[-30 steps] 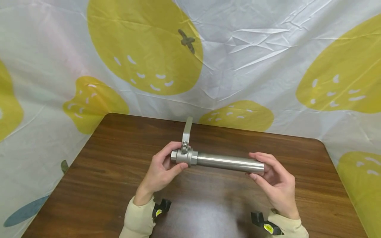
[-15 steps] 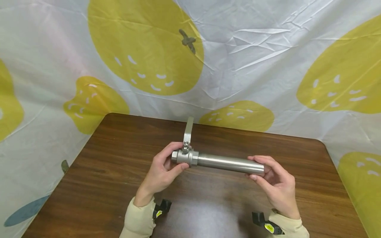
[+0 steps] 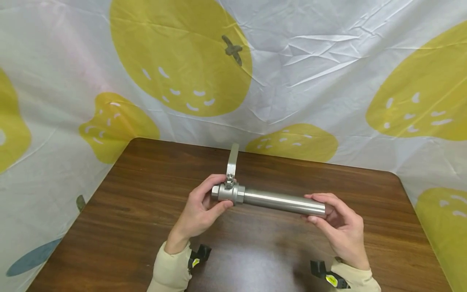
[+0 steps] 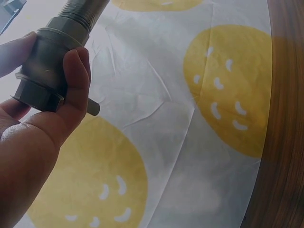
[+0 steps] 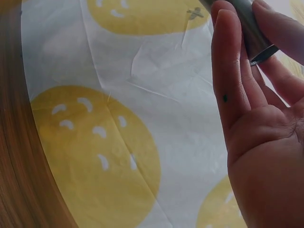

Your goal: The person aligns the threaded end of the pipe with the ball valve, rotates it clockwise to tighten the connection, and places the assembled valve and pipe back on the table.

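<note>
My left hand (image 3: 198, 209) grips the body of a metal ball valve (image 3: 228, 192), thumb in front and fingers behind. The valve's flat lever handle (image 3: 232, 160) points away toward the back of the table. From the valve's right side runs a smooth steel pipe (image 3: 284, 201), and my right hand (image 3: 341, 225) pinches its far end between thumb and fingers. In the left wrist view, threads (image 4: 80, 14) show on the pipe where it meets the valve's hex end. The pipe's open end (image 5: 263, 54) appears between the fingers in the right wrist view.
Beneath both hands lies a dark brown wooden table (image 3: 146, 194) with rounded back corners. A white cloth (image 3: 273, 81) printed with yellow fruit hangs behind it and along its sides. Black camera mounts (image 3: 330, 278) sit on both wrists.
The pipe's right end has dipped slightly, with the right hand's fingertips lowering along with it. In the head view everything has shifted a little to the right. Both hands keep their hold.
</note>
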A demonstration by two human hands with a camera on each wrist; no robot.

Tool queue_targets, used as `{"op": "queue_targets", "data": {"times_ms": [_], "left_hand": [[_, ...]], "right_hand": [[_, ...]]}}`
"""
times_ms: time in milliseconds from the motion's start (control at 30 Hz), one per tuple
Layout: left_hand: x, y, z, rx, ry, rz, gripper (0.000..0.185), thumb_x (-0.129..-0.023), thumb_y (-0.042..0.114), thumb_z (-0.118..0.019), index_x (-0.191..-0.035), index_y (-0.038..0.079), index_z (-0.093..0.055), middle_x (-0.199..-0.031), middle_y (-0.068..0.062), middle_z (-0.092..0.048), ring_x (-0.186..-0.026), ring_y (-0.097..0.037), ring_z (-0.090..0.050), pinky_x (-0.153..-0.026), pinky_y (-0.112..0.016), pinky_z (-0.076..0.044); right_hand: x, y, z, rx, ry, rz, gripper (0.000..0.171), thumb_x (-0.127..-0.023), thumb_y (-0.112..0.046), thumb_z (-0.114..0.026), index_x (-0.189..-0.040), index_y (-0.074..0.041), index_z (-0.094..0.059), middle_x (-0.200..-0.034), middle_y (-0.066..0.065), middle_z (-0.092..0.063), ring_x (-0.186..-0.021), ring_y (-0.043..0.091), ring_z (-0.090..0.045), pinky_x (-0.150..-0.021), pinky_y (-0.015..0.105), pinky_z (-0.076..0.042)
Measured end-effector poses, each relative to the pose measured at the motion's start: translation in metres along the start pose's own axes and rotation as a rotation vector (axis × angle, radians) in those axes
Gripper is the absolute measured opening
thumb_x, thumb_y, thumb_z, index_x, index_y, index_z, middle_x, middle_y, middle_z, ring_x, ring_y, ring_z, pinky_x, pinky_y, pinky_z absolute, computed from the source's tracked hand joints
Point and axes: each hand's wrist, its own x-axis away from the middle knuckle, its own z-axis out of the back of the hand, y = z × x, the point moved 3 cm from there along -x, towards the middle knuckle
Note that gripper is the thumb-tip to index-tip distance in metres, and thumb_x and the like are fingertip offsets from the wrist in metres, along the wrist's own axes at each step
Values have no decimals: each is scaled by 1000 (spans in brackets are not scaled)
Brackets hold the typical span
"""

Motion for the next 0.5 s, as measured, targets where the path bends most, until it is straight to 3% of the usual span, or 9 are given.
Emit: {"op": "queue_targets", "data": {"times_ms": [133, 333, 500], "left_hand": [[0, 0, 0, 2, -7, 3, 47, -81, -13, -68, -124, -7, -49, -120, -26, -53, -105, -11, -55, -86, -19, -51], [0, 1, -1, 25, -13, -5, 47, -81, -14, -68, -123, -9, -49, -120, -28, -53, -105, -11, -55, -86, -19, -51], [0, 1, -1, 38, -18, -15, 47, -80, -16, -67, -123, -9, -50, -118, -28, -54, -105, -12, -57, -86, -20, -52]], "right_hand": [[1, -1, 1, 52, 26, -11, 49, -66, 38, -59, -113, 26, -50, -114, 25, -64, -89, 24, -70, -66, 29, -59], [4, -2, 5, 127, 56, -33, 46, -66, 35, -62, -110, 24, -54, -111, 21, -67, -97, 22, -69, -78, 22, -55], [7, -1, 7, 200, 86, -57, 41, -69, 30, -65, -108, 21, -58, -105, 14, -70, -85, 14, -68, -71, 18, -54]]}}
